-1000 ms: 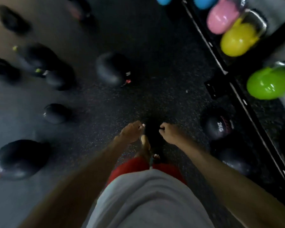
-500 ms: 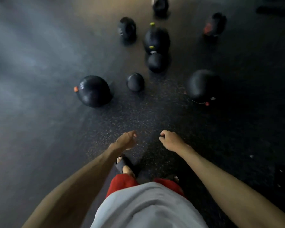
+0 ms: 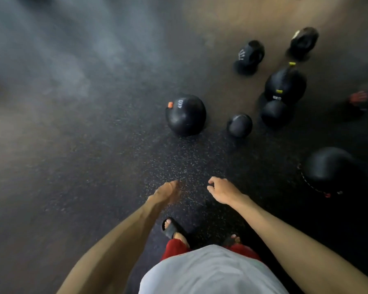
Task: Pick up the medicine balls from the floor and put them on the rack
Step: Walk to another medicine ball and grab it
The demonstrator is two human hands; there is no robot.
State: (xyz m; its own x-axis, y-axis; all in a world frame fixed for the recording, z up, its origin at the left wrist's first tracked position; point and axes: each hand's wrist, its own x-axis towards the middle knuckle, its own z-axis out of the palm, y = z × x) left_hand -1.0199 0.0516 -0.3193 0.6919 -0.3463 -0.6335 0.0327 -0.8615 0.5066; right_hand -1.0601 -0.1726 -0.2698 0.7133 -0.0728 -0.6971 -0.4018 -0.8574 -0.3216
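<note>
1. Medicine balls lie scattered on the speckled floor (image 3: 94,166); nearest is the 4KG ball (image 3: 186,115), ahead of both hands, well apart from them. Rack not in view.
2. Risk, as I judge it: balls sit close together on the right; a foot could catch the big ball (image 3: 327,168) while stepping in.
3. Left hand (image 3: 167,193) empty, fingers loosely extended. Right hand (image 3: 222,189) empty, fingers loosely curled. Both hang forward, apart.

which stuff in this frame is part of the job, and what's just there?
Job:
- 4KG ball
- small ball
- stacked pair of balls
- ball at right
- far balls
- left hand, right hand, both empty

Just there:
- speckled floor
- sandals
</note>
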